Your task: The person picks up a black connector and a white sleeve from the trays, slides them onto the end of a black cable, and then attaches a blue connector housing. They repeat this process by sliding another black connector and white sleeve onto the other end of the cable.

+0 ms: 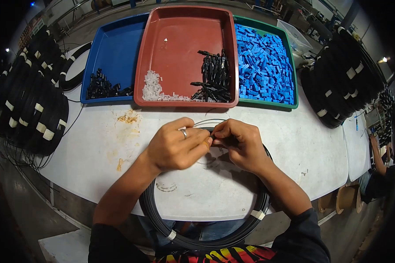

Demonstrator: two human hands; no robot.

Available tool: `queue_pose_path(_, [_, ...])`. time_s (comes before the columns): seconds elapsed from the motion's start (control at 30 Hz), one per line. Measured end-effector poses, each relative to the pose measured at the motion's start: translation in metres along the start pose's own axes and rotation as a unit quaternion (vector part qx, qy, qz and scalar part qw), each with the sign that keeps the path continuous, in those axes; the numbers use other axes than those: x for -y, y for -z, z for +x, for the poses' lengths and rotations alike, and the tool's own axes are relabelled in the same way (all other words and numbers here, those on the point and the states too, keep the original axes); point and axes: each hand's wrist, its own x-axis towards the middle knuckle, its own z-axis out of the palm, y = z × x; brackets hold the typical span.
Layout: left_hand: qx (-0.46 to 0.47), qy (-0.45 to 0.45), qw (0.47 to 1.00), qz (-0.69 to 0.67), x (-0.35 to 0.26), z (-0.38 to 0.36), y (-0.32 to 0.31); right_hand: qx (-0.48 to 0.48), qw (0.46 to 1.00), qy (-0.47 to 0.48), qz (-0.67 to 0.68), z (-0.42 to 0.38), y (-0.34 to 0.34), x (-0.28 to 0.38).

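The left hand and right hand meet fingertip to fingertip over the table, both pinched closed on a small dark piece — mostly hidden by the fingers, so its exact shape cannot be told. Beneath them lies a taped coil of black cable, its near side past the table edge. Beyond stand a blue tray, a red tray with black connectors, and a green tray of blue clips.
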Motion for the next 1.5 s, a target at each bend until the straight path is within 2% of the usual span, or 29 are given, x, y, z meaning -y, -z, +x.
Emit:
queue_pose_path(0.07, [-0.019,0.023,1.0,-0.004,0.001,-0.003,-0.001,-0.02,0.995,0.066,-0.077,0.002,0.0,0.003])
queue_pose_path(0.1, [-0.009,0.092,0.993,-0.075,-0.001,-0.004,0.0,-0.019,0.995,0.067,-0.077,0.002,0.0,0.004])
queue_pose_path(0.17, [-0.002,0.247,0.95,-0.192,-0.006,0.0,0.004,-0.049,0.956,0.2,-0.209,0.003,0.001,0.007])
queue_pose_path(0.2, [-0.002,0.247,0.95,-0.192,-0.007,-0.001,0.004,-0.049,0.956,0.2,-0.21,0.003,0.002,0.008])
queue_pose_path(0.27, [-0.01,0.383,0.861,-0.334,-0.008,-0.001,0.004,-0.041,0.92,0.283,-0.266,0.004,0.004,0.009])
queue_pose_path(0.3, [0.011,0.389,0.857,-0.338,-0.007,0.0,0.007,-0.05,0.915,0.296,-0.268,0.005,0.003,0.009])
queue_pose_path(0.43, [0.001,0.317,0.908,-0.276,-0.006,0.0,0.002,-0.042,0.934,0.241,-0.259,0.002,0.002,0.012])
queue_pose_path(0.47, [0.021,0.188,0.965,-0.18,-0.003,0.0,0.003,-0.032,0.971,0.148,-0.187,0.0,0.0,0.012])
queue_pose_path(0.5, [0.04,0.055,0.994,-0.08,-0.002,0.0,0.003,-0.023,0.992,0.053,-0.111,-0.001,0.0,0.011])
queue_pose_path(0.53, [0.041,0.054,0.994,-0.082,-0.003,0.001,0.003,-0.024,0.992,0.052,-0.111,-0.002,-0.002,0.007])
queue_pose_path(0.6, [0.041,-0.034,0.998,0.041,-0.008,0.004,0.006,-0.029,0.994,-0.026,0.103,0.0,-0.005,-0.003])
queue_pose_path(0.67, [0.044,-0.025,0.998,0.043,-0.003,0.003,0.007,-0.023,0.991,-0.057,0.121,0.001,-0.006,-0.002])
queue_pose_path(0.73, [0.016,0.018,1.0,-0.01,0.002,-0.002,0.003,-0.032,0.999,0.018,-0.013,0.001,-0.005,0.002])
queue_pose_path(0.8, [-0.004,0.055,0.998,-0.027,0.0,-0.003,-0.001,-0.033,0.996,0.052,-0.064,0.002,-0.001,0.007])
queue_pose_path(0.87, [-0.026,0.193,0.964,-0.18,-0.003,-0.006,-0.002,-0.036,0.989,0.086,-0.112,0.001,0.0,0.007])
queue_pose_path(0.9, [-0.026,0.194,0.964,-0.179,-0.005,-0.004,0.0,-0.04,0.977,0.147,-0.151,0.001,0.001,0.006])
queue_pose_path(0.93, [-0.013,0.277,0.932,-0.232,-0.008,-0.002,0.003,-0.043,0.959,0.206,-0.19,0.002,0.002,0.005])
queue_pose_path(0.97, [0.001,0.357,0.89,-0.283,-0.009,-0.001,0.005,-0.043,0.959,0.206,-0.19,0.002,0.002,0.006])
queue_pose_path(1.0, [0.001,0.357,0.89,-0.283,-0.009,-0.001,0.004,-0.035,0.956,0.207,-0.204,0.003,0.003,0.008])
queue_pose_path(1.07, [0.014,0.244,0.946,-0.215,-0.006,-0.002,0.001,-0.027,0.953,0.208,-0.218,0.003,0.003,0.009])
queue_pose_path(1.1, [0.015,0.242,0.946,-0.215,-0.005,0.0,0.002,-0.026,0.975,0.144,-0.166,0.001,0.002,0.008])
queue_pose_path(1.13, [0.024,0.133,0.982,-0.134,-0.004,0.001,0.003,-0.025,0.99,0.079,-0.112,-0.001,0.001,0.007])
queue_pose_path(1.17, [0.032,0.021,0.998,-0.051,-0.003,0.002,0.004,-0.027,0.99,0.079,-0.111,-0.001,-0.001,0.004])
queue_pose_path(1.23, [0.041,-0.006,0.999,-0.01,-0.005,0.002,0.005,-0.027,0.997,-0.03,0.064,0.0,-0.004,-0.001])
queue_pose_path(1.27, [0.049,-0.031,0.998,0.031,-0.006,0.001,0.005,-0.026,0.997,-0.03,0.065,0.0,-0.004,-0.003])
queue_pose_path(1.37, [0.03,0.032,0.998,-0.039,0.001,-0.001,0.003,-0.012,0.998,-0.033,0.06,0.001,-0.002,-0.002])
queue_pose_path(1.4, [0.029,0.034,0.998,-0.038,0.001,-0.003,0.001,-0.019,1.0,0.012,-0.007,0.003,-0.001,0.003])
queue_pose_path(1.47, [-0.027,0.178,0.967,-0.177,0.0,-0.006,-0.003,-0.026,0.995,0.058,-0.074,0.003,-0.001,0.005])
queue_pose_path(1.5, [-0.022,0.229,0.953,-0.195,-0.002,-0.003,0.0,-0.04,0.981,0.12,-0.145,0.003,0.0,0.005])
